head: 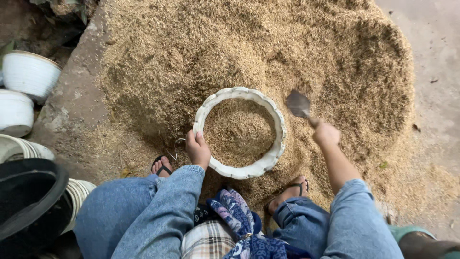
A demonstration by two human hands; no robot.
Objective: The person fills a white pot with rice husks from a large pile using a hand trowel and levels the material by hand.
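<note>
**A:** Bare concrete ground (438, 57) out here, grey and rough, and nearly all of it is buried under a huge tan heap of husk-like grain (249, 43) that spreads from the top edge of the ground down to the person's feet.

**B:** And sunk into the near side of that heap, the white pot (277, 125): round, with a thick scalloped rim, a bit grubby, filled most of the way with the same tan husk. It's tilted slightly toward the person.

**A:** Over at the left edge of the ground, more white pots (28, 72) stacked and standing, and a black tub (28, 201) in the lower left corner.

**B:** Blue denim sleeves and jeans, a patterned blue scarf (237, 216) hanging between the knees, sandalled feet planted in the husk either side of the pot.

**A:** Now the hands. The left hand (197, 149) is clamped on the pot's near-left rim, fingers curled over the edge.

**B:** The right hand (326, 134) sits just right of the pot, fist closed round the handle of a small trowel (299, 104). The dark metal blade points up and left, just beside the pot's right rim, over the heap.

**A:** One small thing: a thin bent wire (176, 146) lying on the husk just left of the left hand.
</note>
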